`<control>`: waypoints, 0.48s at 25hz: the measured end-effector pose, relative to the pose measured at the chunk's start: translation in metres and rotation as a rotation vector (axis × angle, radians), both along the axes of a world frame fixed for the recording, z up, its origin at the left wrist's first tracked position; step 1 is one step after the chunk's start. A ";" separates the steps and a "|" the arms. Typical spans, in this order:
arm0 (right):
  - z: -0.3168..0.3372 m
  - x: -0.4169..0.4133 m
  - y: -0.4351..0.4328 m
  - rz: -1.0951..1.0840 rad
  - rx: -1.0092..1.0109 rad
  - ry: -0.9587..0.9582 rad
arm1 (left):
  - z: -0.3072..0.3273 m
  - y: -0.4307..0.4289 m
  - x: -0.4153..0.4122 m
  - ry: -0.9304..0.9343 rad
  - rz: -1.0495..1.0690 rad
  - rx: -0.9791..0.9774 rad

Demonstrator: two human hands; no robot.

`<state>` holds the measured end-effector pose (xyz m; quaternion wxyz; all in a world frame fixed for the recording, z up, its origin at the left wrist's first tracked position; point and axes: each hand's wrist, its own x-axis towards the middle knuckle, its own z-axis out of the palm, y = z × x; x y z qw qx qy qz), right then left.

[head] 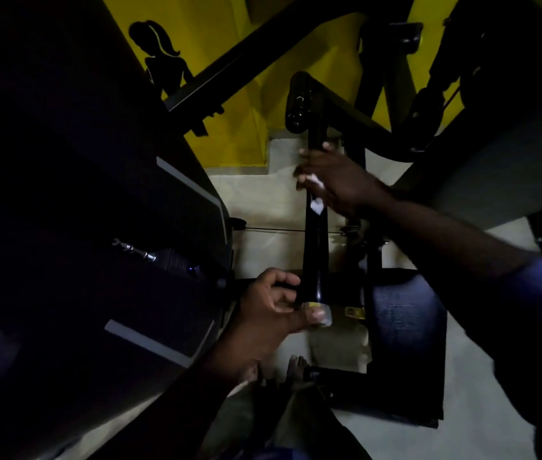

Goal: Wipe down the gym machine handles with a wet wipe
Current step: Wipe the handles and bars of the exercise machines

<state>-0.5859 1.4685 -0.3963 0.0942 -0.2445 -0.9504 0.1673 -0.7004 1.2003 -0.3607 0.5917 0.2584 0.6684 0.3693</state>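
Handle (316,254) long axis runs 12–6 o'clock. R hand (332,184) curled round it w/ wet wipe (312,182), upper part. L hand (271,303) grips 6 o'clock end. Bare stretch btwn hands; next stroke prob. toward 6.

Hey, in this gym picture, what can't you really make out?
Head view, wet wipe: mostly hidden under the right hand; only white scraps show.
Head view, handle: too dark to tell wiped parts from unwiped.
Head view, machine body on the left: lost in shadow, cut off by the frame edge.
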 end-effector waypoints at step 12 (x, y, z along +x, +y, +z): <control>0.003 0.047 -0.235 -0.387 -0.791 0.688 | 0.004 -0.007 0.002 0.246 -0.059 0.105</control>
